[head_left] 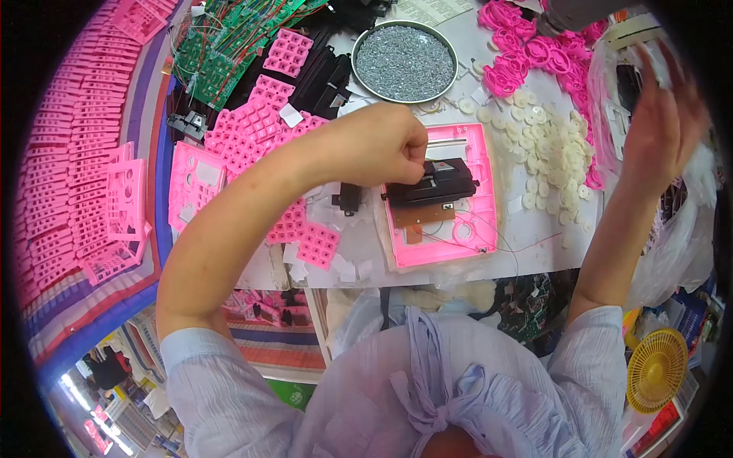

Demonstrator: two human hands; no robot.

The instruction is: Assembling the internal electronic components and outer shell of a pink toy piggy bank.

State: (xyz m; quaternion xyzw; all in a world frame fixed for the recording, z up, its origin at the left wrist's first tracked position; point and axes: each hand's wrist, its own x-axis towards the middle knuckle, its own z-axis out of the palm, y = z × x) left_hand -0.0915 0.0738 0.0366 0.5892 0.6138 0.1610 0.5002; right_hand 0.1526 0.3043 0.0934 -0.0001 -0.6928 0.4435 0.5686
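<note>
Spreading beneath both hands, white worktable (534,259). Clear plastic bag (676,263) at right; right hand (666,122) blurred over it, fingers loosely apart, contact uncertain. Pink plastic casing (479,206) lies midtable, hollow side up. Round metal tray (403,101) of silver screws beyond; printed sheet (431,9) behind tray, lines too small to read. Black tape-deck mechanism (441,185) lies across casing; left hand (401,149) at its top, fingers curled narrow, cannot tell if gripping. Brown circuit board (418,217) adjoins mechanism; tiny white label (448,207) on board, dark mark unreadable.
</note>
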